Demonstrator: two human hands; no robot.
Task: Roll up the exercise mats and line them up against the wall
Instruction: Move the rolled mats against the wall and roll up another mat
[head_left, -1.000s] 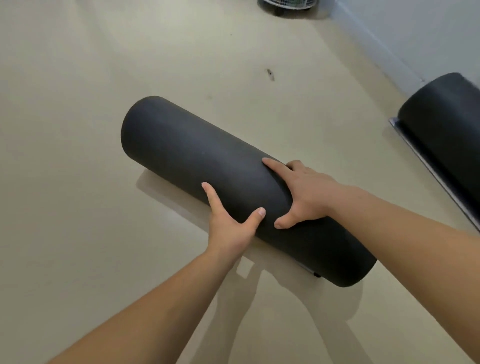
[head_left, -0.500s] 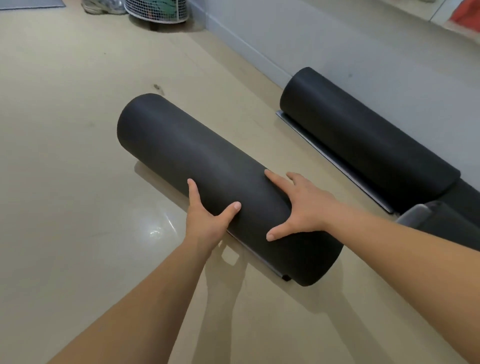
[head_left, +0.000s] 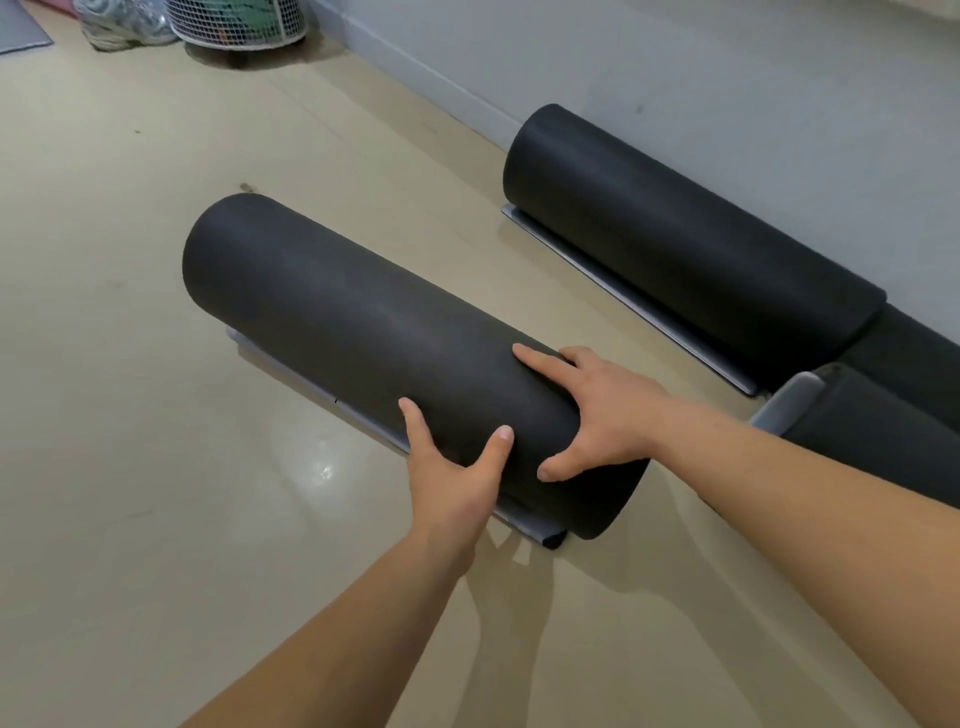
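Here, a rolled dark mat (head_left: 363, 332) is pressed to the floor (head_left: 156, 493), well apart from the wall (head_left: 727, 78), by the left hand (head_left: 452, 473) and right hand (head_left: 602, 415), both spread open near its end, while a second roll (head_left: 675, 249) and part of a third (head_left: 883, 431) are already lined up there, so that seemingly only this one is left to be moved.

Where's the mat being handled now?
Head view, centre: the dark grey rolled foam exercise mat lies on the beige floor, left hand and right hand at its near end, apart from the matching roll against the grey wall.
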